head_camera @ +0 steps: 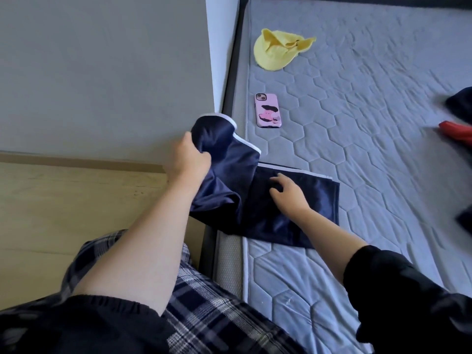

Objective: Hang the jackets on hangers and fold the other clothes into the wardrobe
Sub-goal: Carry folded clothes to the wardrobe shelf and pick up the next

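The left hand (pixel 187 159) clutches a raised end of the navy garment (pixel 270 226), the right hand (pixel 288 194) resting open-fingered on its flat half.

Two hands (pixel 187 159) (pixel 290 196), one navy garment (pixel 255 192), one yellow cloth (pixel 275 52), one phone (pixel 268 111), one red item (pixel 457 130).

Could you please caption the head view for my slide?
Left hand grips the navy garment on the mattress; right hand touches it.
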